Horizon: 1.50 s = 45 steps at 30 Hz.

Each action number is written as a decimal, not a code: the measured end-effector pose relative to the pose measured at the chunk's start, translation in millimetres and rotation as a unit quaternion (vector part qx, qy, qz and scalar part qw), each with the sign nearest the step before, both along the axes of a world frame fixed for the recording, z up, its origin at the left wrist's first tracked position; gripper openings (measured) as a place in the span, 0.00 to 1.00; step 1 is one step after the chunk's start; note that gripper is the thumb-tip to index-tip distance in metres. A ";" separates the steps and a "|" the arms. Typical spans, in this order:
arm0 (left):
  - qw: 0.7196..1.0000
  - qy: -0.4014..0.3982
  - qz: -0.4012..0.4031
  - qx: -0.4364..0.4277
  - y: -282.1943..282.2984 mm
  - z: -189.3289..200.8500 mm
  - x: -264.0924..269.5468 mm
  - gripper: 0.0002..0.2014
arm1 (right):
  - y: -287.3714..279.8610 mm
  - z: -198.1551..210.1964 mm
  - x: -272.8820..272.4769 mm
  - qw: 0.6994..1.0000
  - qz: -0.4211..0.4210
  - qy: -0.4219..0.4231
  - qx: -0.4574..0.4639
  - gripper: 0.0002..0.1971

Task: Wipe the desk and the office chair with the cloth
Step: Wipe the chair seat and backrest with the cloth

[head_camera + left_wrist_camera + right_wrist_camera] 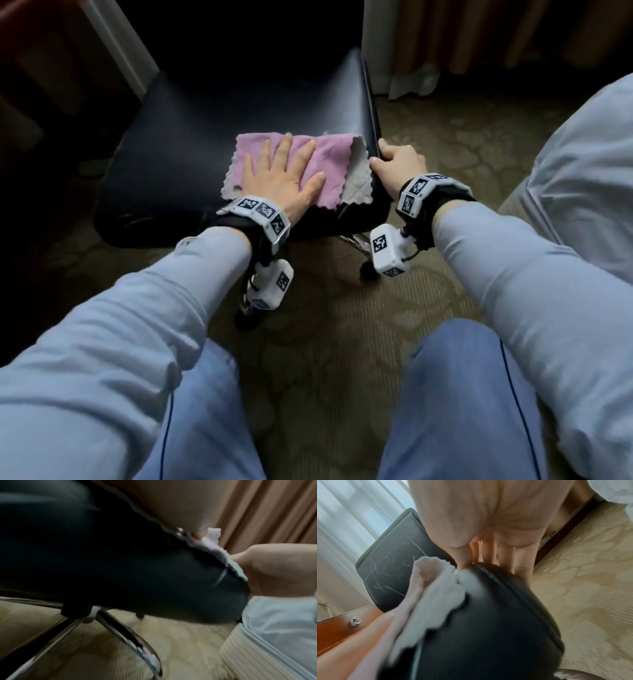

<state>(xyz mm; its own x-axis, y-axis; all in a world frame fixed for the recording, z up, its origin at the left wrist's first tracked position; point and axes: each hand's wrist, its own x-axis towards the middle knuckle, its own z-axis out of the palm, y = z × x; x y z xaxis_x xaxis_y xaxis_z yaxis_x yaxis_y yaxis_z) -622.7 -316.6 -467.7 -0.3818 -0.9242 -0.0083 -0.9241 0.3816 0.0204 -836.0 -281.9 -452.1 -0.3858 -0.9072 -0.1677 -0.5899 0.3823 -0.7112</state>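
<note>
While the left hand (281, 178) lies flat with fingers spread on the cloth (329, 164), its grip is wide and holding nothing by curl, only pressing the pink-and-grey fabric down onto the seat of the office chair (191, 144). That cloth sits at about the 3 o'clock side of the seat, close to the near right corner, with one grey-backed flap turned over toward the edge. Around that same edge the right hand (397, 161) has its grip narrow, the thumb on top and the fingers curled under the seat rim, steadying the chair on its castors.

To wipe well, I judge the palm should keep even weight on the cloth and sweep from 3 o'clock toward 9 o'clock in overlapping passes, then work back toward 12 o'clock where the seat meets the backrest. The folded flap is best flattened first, so that it does not bunch. Because the chair rolls on the carpet (342, 325), the right hand ought to hold firm throughout. The counter is barely in view, so its state cannot be told.
</note>
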 end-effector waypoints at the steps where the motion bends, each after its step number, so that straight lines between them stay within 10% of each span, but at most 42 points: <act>1: 1.000 -0.003 -0.009 -0.008 7.0 -3.4 4.2 0.32 | -0.5 0.1 -0.8 1.000 -0.004 -0.014 0.000 0.23; 17: 0.999 -0.003 -0.048 0.000 -3.9 3.4 7.8 0.27 | -2.6 -8.3 -0.9 0.994 -0.047 -0.085 -0.051 0.26; 23: 0.992 0.011 0.123 0.038 -37.0 12.8 78.7 0.27 | 0.3 -15.8 4.4 0.990 -0.053 -0.111 -0.063 0.33; 31: 0.995 0.020 -0.073 0.064 -19.7 21.4 -41.5 0.26 | 1.8 -14.0 3.9 0.996 -0.058 -0.057 -0.046 0.13; 38: 0.983 0.036 0.159 0.088 -64.7 20.8 68.9 0.28 | 3.9 -16.2 5.6 0.991 -0.052 -0.105 -0.072 0.30; 45: 0.992 0.008 -0.060 0.106 -47.4 24.8 -59.5 0.27 | 4.1 -17.4 4.7 0.994 -0.053 -0.075 -0.061 0.12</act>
